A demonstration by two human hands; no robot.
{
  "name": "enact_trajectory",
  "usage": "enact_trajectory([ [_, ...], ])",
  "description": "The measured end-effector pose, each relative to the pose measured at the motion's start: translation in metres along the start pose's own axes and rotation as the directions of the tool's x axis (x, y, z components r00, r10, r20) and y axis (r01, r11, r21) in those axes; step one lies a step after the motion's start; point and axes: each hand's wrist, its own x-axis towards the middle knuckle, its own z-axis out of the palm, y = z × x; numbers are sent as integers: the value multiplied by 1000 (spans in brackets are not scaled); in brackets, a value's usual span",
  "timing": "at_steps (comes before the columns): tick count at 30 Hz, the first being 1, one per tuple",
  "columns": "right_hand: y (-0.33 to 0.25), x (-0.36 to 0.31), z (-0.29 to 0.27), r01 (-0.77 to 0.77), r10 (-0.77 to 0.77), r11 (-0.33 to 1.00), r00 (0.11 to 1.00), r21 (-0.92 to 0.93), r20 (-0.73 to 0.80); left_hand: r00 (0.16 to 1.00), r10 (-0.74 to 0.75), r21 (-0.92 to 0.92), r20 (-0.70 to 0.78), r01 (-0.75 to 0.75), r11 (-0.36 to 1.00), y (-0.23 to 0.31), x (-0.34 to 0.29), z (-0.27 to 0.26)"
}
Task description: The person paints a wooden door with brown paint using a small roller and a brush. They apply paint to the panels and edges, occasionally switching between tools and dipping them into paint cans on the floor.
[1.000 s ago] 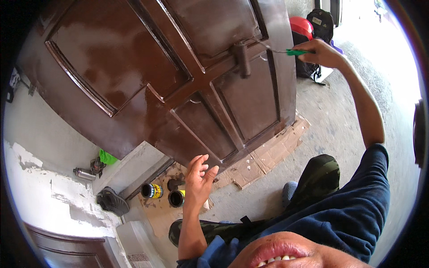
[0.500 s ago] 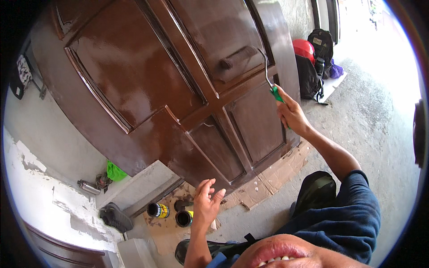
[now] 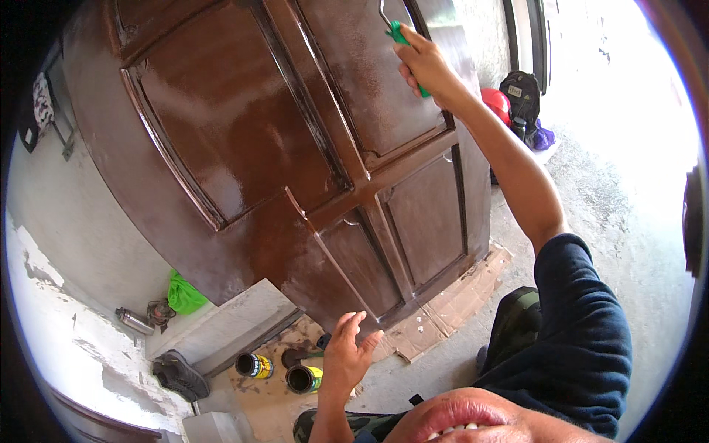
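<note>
A person's right hand (image 3: 427, 65) grips a green-handled roller (image 3: 397, 32), its head out of view above, before the upper right of a brown panelled door (image 3: 229, 133). The left hand (image 3: 347, 362), empty, fingers loosely bent and thumb apart, hangs near the door's lower corner, beside two open cans (image 3: 261, 366) on cardboard (image 3: 262, 407).

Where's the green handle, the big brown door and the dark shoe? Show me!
Green handle (image 3: 397, 32): head view, on its upper end.
Brown door (image 3: 273, 148): head view, on its large shiny panel.
Dark shoe (image 3: 180, 375): head view, around the middle of its upper.
</note>
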Motion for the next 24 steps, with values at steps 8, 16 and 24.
enact_trajectory([
  [8,77,-195,-20,-391,392,917,920,-73,3,978,-35,113,204,12,994,11,-17,-15],
  [16,27,-277,13,-160,237,966,857,-202,458,804,260,-138,535,-220,966,31,-51,32],
  [24,40,-389,232,12,142,987,383,-159,913,886,279,100,371,-337,936,22,-79,37],
])
